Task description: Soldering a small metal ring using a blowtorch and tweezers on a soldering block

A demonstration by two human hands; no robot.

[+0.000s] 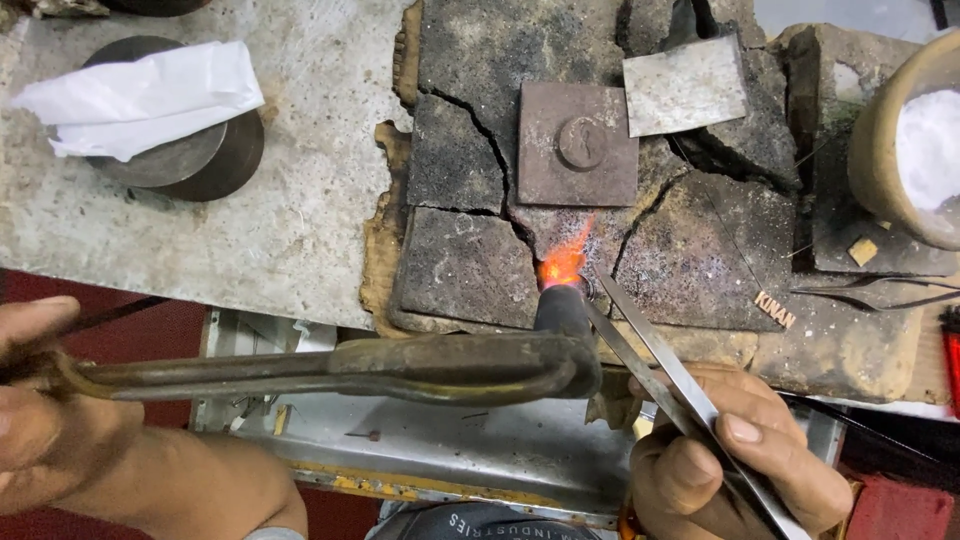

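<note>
Fig.: heating step in hand. Your left hand (45,400) is clenched round the torch (400,368) at its handle end, the nozzle turned up onto the cracked fire block (470,270); the flame (565,262) burns orange at the block's near edge, right on a crack. Your right hand (735,460) pinches a pair of long tweezers (650,365) between thumb and fingers, tips set just beside the flame. Any small piece under the flame is too small and too glared-out to tell.

Next move, as judged: keep the flame fixed on that spot, tweezer tips near but out of the hottest part, w/ both wrists steady.

Around it: a square brown metal plate (577,143) w/ a round stamped disc lies on the block above the flame; a plain grey square sheet (685,85) sits at its upper right. A small tan tag w/ dark lettering (776,309) lies on the block, right of the flame. A bowl of white powder (925,150) stands at far right. White tissue (140,95) rests on round metal weights (190,155), upper left.
</note>
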